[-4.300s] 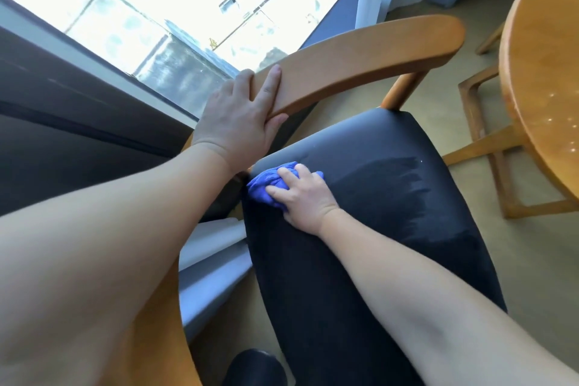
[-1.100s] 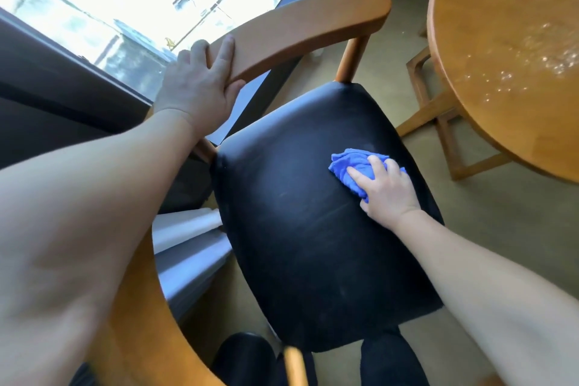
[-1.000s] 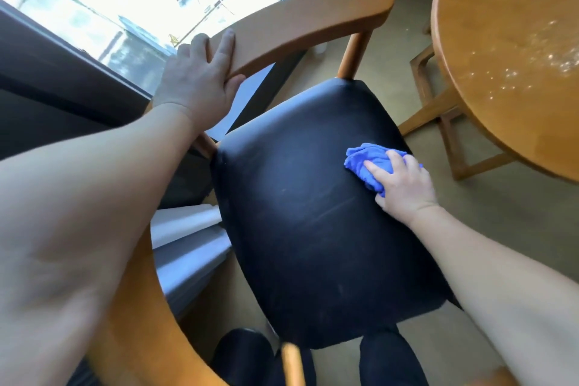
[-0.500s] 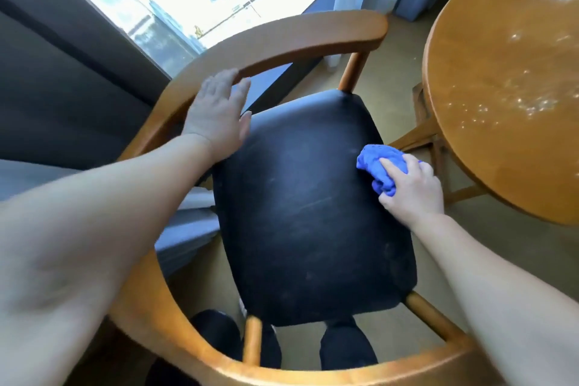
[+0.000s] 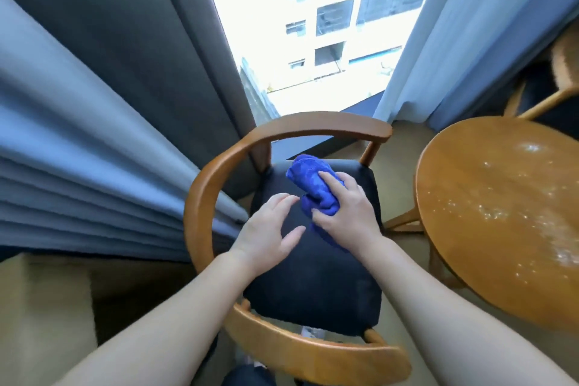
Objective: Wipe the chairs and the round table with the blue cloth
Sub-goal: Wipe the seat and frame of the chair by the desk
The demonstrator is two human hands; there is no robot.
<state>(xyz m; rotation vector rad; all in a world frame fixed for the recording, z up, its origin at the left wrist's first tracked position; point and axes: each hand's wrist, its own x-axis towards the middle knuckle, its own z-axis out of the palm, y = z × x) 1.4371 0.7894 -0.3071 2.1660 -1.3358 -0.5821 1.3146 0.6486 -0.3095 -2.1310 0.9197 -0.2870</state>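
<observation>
Blue cloth (image 5: 313, 186) is bunched into a thick roll over the back half of the armchair's black seat (image 5: 313, 285), held in the person's right hand.

At the far left, heavy blue-grey curtains (image 5: 78, 150) hang in deep folds down to the beige floor (image 5: 40, 307). Just beside them, the chair's curved wooden rail (image 5: 195, 197) sweeps round from the near edge of the seat to the far side, where it passes in front of a bright window (image 5: 313, 25).

The left hand (image 5: 266, 232) hovers palm down over the seat's left half, fingers straight and spread, holding nothing. Its fingertips lie very close to the cloth, and contact cannot be judged. The right hand (image 5: 347, 213) is curled over the roll, fingers wrapped across the top and thumb pressed into its near side. Whether the cloth touches the seat cannot be told.

To the right stands the round wooden table (image 5: 501, 213), near the chair but apart from it, its top scattered with glinting specks. A pale sheer curtain (image 5: 438, 41) hangs behind it, and part of a second wooden chair (image 5: 557, 97) shows at the far right edge.
</observation>
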